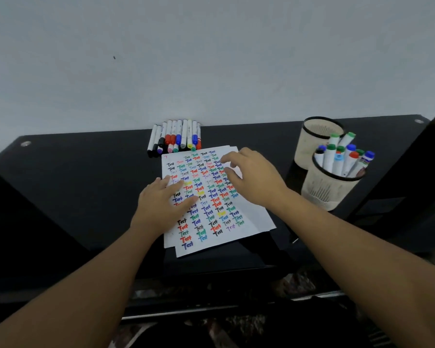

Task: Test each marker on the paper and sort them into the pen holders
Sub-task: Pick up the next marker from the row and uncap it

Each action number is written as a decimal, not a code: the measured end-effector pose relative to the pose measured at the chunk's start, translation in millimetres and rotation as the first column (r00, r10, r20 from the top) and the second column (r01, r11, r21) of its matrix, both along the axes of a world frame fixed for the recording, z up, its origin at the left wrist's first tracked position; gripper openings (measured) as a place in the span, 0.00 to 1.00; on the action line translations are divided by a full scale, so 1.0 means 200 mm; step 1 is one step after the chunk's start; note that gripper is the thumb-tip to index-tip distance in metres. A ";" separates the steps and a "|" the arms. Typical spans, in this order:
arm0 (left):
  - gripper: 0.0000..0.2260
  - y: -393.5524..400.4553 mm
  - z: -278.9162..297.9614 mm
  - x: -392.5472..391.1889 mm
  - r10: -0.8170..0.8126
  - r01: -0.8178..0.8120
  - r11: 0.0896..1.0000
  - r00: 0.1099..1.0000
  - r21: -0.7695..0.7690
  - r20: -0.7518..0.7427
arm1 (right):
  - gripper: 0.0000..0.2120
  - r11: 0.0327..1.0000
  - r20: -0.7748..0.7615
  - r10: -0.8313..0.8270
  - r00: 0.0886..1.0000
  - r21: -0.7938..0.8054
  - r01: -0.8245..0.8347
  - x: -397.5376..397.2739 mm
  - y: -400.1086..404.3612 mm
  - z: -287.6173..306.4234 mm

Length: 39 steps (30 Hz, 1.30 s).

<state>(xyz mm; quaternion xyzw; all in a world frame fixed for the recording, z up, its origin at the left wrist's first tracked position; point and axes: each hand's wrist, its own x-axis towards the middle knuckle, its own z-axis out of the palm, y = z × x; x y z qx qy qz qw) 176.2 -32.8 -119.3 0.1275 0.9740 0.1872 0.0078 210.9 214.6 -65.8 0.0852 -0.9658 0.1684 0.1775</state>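
Observation:
A white paper sheet [251, 217] full of coloured "Test" words lies mid-table on other sheets. My left hand [161, 199] rests flat on its left side, fingers spread, holding nothing. My right hand [251, 177] hovers over the sheet's upper right with fingers curled and apart, empty. Several capped markers [176, 136] lie side by side against the wall just beyond the paper. At the right, the nearer mesh pen holder [329, 189] contains several markers, and the farther pen holder [312, 136] looks empty.
The black table [73, 184] runs along a pale wall, with its front edge near my forearms. A dark upright panel [432, 151] stands at the far right beside the holders. Below the table edge I see a patterned floor.

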 end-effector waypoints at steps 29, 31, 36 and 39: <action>0.31 -0.02 -0.08 -0.06 0.021 -0.014 0.994 0.998 0.106 -0.064 | 0.17 0.980 0.219 0.007 0.976 0.192 -0.051 -0.88 -0.07 -0.21; 0.31 -0.02 -0.08 -0.06 0.022 -0.016 0.995 0.998 0.100 -0.057 | 0.13 0.990 0.162 0.013 0.987 0.138 -0.036 -0.88 -0.07 -0.22; 0.31 -0.02 -0.08 -0.07 0.022 -0.018 0.996 0.999 0.084 -0.045 | 0.14 0.996 0.170 -0.019 0.985 0.089 0.004 -0.89 -0.06 -0.22; 0.32 -0.02 -0.08 -0.07 0.021 -0.016 0.996 0.999 0.093 -0.049 | 0.15 0.994 0.179 -0.033 0.983 0.105 0.014 -0.90 -0.04 -0.23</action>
